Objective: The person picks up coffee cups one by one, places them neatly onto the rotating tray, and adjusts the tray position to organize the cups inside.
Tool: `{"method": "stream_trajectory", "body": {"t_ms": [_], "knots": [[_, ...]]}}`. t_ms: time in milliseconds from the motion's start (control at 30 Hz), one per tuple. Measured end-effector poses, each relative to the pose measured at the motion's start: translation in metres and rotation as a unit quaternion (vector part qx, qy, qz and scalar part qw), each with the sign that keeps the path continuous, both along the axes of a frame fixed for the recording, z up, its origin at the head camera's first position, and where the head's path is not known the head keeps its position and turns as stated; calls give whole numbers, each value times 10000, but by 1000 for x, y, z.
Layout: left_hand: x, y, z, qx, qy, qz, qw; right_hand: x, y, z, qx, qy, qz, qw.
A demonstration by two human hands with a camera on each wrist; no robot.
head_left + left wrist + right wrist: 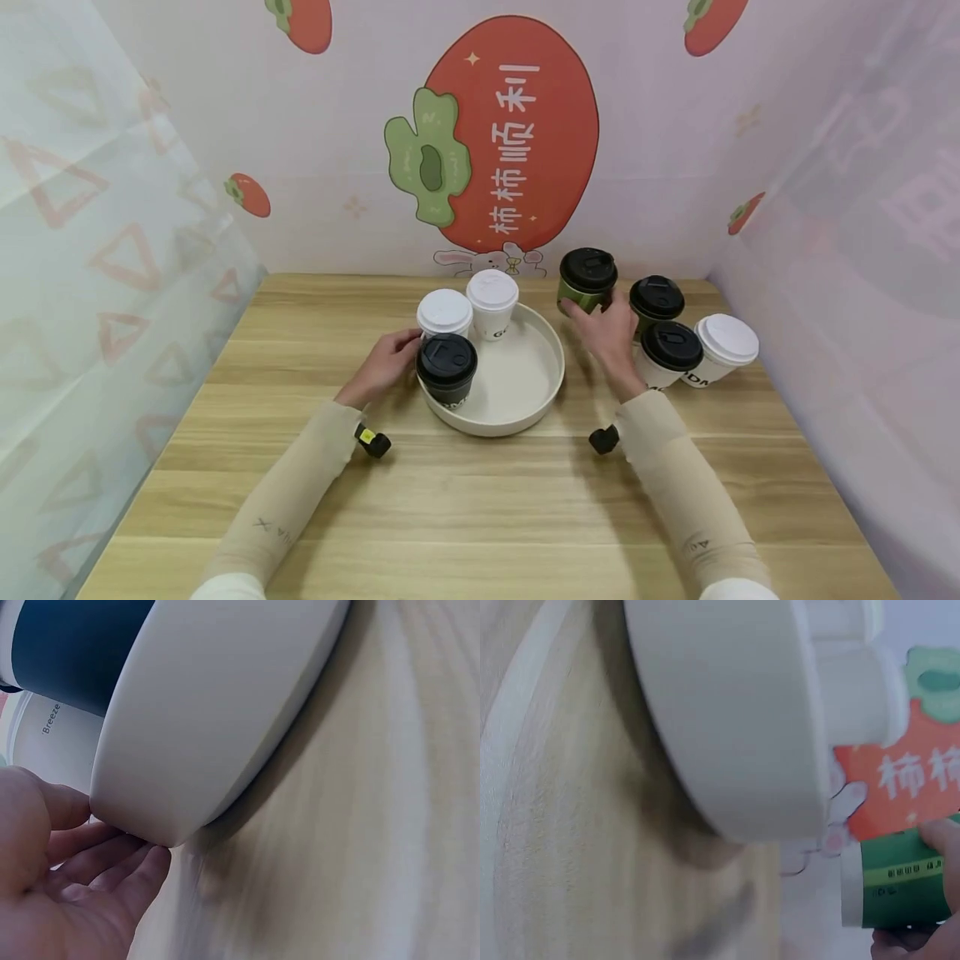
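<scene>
In the head view a round cream tray [517, 379] lies on the table. My left hand [390, 362] is at its left side, thumb and fingers pinching the rim [202, 712], as the left wrist view shows. Three cups stand in the tray: a dark cup with a black lid [447, 371] in front, a white-lidded cup [444, 315] behind it, and another white cup [492, 304] at the back. Beyond the tray's back right edge, my right hand [609, 333] grips a green paper cup [900, 881] with a black lid [588, 268].
To the right of my right hand, three more cups stand close together: a black-lidded one [656, 298] at the back, a white cup with a black lid [670, 354] in front, and a white-lidded cup [727, 343]. A printed backdrop [645, 150] rises behind the table [480, 517].
</scene>
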State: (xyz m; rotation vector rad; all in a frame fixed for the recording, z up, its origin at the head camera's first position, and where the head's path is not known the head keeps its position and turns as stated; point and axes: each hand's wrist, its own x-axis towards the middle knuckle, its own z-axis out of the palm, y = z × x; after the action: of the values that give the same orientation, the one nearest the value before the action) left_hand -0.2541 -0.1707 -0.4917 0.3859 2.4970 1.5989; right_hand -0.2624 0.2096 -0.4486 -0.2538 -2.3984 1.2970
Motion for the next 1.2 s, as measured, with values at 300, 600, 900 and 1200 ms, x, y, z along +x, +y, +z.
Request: {"method": "stream_trajectory", "body": {"t_ms": [300,600,900,1200], "knots": [[8,0,-1,-104,51,250,9996,19,-9,20,-419,-158,1304,9904],[10,1,-4,47,-19,285,9996,22,-20,9,-567,-692,2059,9745],[13,0,-3,147,-160,257,9994,19,-22,-6,-296,-1023,2098,9719],[14,1,0,50,-161,324,9993,15,-22,-17,3,-1151,2089,9711]]}}
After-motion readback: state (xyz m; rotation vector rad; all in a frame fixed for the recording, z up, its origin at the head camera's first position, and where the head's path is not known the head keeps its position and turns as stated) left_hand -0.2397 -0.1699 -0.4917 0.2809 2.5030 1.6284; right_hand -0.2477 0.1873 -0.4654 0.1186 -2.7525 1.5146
